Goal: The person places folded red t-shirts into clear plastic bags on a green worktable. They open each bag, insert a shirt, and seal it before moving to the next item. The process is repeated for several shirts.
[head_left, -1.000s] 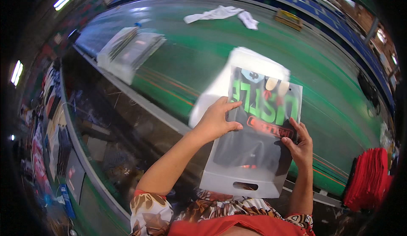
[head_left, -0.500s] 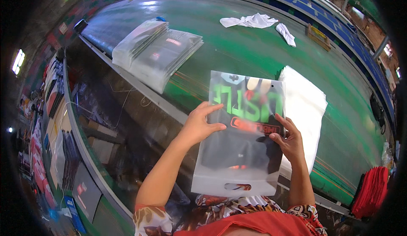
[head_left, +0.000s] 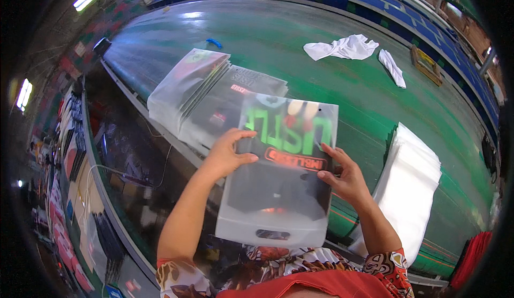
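Observation:
A frosted plastic bag [head_left: 278, 191] with a dark printed item inside, green and red print showing through, is held upright-ish in front of me. My left hand [head_left: 227, 156] grips its left side, thumb on the front. My right hand [head_left: 342, 175] pinches its right side. Just beyond the bag, to the left, lie overlapping stacks of similar filled bags [head_left: 182, 86]. To the right is a pile of white, blank sheets or bags [head_left: 407, 185], fanned slightly.
The green table [head_left: 321, 84] stretches away with crumpled white cloths [head_left: 342, 46], a small wooden frame [head_left: 425, 65] and a blue object [head_left: 213, 42]. A red stack [head_left: 474, 255] sits at the right edge. A rack of hanging items [head_left: 72, 164] stands left, beside cords.
My hands and the held bag have moved left toward the filled bag stacks. The view has turned left, so the white pile now appears farther right, less covered.

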### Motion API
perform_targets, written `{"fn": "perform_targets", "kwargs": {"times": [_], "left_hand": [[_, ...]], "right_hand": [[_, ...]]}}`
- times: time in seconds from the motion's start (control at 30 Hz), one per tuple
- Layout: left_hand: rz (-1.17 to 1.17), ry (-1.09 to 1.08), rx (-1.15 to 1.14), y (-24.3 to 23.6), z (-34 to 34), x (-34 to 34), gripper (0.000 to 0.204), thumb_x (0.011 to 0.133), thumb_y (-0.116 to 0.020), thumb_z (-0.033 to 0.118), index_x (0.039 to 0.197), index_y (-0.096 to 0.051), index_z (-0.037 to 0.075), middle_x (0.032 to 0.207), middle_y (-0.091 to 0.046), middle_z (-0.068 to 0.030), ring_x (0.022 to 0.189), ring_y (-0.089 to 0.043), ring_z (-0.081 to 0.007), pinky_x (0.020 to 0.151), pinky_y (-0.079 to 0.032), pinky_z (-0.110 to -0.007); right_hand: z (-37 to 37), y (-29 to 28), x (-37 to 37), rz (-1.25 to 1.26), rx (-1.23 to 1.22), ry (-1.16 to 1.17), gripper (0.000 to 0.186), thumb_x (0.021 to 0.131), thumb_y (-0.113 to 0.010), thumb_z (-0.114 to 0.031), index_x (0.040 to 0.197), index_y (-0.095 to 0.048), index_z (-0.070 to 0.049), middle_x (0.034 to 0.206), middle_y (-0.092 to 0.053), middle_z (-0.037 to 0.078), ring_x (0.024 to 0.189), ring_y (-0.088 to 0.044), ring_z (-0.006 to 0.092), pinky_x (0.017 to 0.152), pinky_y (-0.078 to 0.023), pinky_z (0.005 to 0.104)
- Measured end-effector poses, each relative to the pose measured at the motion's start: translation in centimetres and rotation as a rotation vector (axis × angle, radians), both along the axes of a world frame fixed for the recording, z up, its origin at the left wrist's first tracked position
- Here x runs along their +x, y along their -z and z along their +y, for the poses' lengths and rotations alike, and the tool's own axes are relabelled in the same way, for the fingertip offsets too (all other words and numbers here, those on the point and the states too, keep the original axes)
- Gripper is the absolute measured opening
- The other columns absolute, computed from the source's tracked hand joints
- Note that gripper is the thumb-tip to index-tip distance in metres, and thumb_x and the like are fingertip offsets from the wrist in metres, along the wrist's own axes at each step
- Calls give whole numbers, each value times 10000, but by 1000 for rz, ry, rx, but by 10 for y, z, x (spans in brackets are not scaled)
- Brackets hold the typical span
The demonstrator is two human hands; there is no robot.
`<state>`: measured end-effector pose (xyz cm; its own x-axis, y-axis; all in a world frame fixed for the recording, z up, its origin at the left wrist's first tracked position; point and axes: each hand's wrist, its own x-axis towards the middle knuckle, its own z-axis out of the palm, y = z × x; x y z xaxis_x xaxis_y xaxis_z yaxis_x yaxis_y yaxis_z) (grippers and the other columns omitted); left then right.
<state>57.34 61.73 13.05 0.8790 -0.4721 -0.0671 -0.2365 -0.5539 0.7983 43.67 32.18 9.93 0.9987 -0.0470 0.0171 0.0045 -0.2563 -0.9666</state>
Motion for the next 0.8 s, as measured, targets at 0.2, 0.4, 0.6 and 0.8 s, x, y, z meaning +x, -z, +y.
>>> {"fn": "perform_targets", "kwargs": {"times": [0.2, 0.4, 0.6, 0.8], "left_hand": [[3, 76, -30, -4, 65, 138, 575, 702, -847, 79, 1247, -662, 83, 1212, -634, -67, 1137, -574, -194, 977, -436, -308], [-148, 216, 155, 5, 91, 241, 575, 770, -779, 8, 1313, -591, 17, 1285, -605, -123, 1191, -564, -246, 1020, -435, -339], [-172, 349, 359, 36, 106, 264, 602, 816, -697, -35, 1386, -506, -2, 1340, -551, -220, 1237, -541, -365, 1039, -432, -398], [-262, 320, 352, 39, 98, 277, 563, 811, -628, -95, 1360, -529, -15, 1326, -546, -232, 1219, -541, -401, 1025, -439, -425]], "right_hand": [[78, 6, 94, -25, -12, 35, 747, 843, -730, 23, 1511, -418, -96, 1348, -476, 44, 1043, -603, 130, 846, -530, 268], [142, 36, 170, 30, 226, 281, 671, 896, -684, 22, 1503, -424, -90, 1298, -559, 73, 904, -614, 83, 742, -520, 254], [166, 58, 172, 310, 428, 413, 582, 920, -656, 16, 1463, -468, -78, 1141, -647, 45, 879, -629, 82, 738, -524, 257], [182, 64, 183, 134, 196, 525, 532, 892, -669, 34, 1403, -532, -26, 1198, -628, 41, 830, -614, 66, 695, -508, 233]]}}
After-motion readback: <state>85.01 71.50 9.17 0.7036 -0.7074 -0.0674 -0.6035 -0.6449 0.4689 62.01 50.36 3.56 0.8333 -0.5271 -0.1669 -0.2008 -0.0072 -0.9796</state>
